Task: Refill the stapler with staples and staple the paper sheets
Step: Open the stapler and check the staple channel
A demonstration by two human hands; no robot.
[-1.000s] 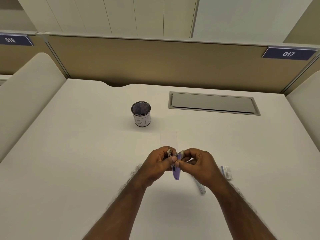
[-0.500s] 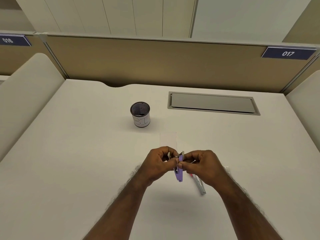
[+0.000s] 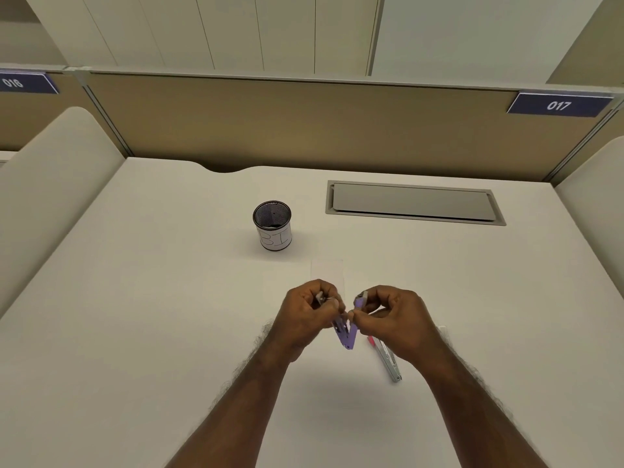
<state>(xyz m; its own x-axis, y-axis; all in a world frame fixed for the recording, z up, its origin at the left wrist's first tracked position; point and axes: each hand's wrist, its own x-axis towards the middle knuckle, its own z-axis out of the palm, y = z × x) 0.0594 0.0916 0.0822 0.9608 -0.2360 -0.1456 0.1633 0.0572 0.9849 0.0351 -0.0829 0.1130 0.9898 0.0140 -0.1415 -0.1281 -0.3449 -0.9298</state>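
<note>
A: Two hands over the pale bench, and we go from the left. Far left there's a dark blue plaque reading 016 on the tan divider. Then a black mesh cup with a white paper label stands upright on the bench, well apart from the hands.

B: And the left hand?

A: Fingers curled, pinching one arm of the small purple stapler. It's held up above the bench, hinged wide into a V, hinge end pointing toward the person.

B: Behind it?

A: A narrow white paper sheet lies flat on the bench, its near end hidden behind the hands.

B: The right hand?

A: Curled as well, pinching the other purple arm near its tip. Just under that wrist a slim silver bar with a pink end lies on the bench, partly covered. Farther back, a grey rectangular hatch is set flush in the bench, and a 017 plaque sits far right.
</note>
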